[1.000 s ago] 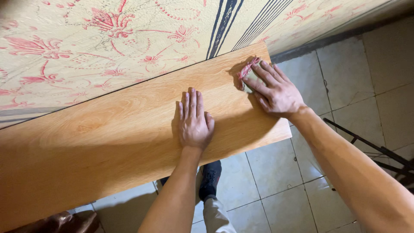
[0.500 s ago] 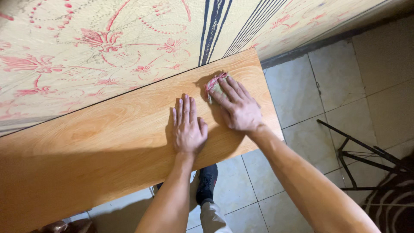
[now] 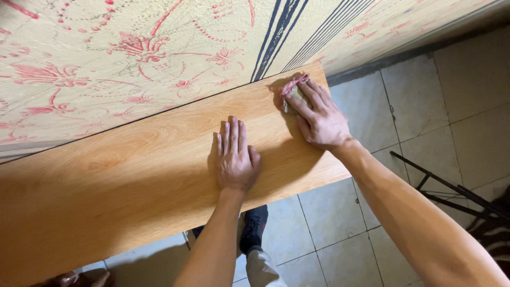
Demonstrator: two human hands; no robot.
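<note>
Smooth orange-brown wood with visible grain formed the long tabletop [image 3: 133,186], beside a cream fabric [image 3: 106,69] with red flower patterns. The left hand [image 3: 236,157] lay flat and open on it, holding nothing. The right hand [image 3: 319,117] pressed a small crumpled pink cloth [image 3: 291,90] under its fingers, near the far corner.

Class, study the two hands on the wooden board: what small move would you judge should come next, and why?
Probably a short stroke of the right hand drawing the pink cloth along the wooden board toward the left hand. The cloth sits pressed at the board's far corner beside the patterned fabric, while the left hand lies flat, steadying the board.
</note>
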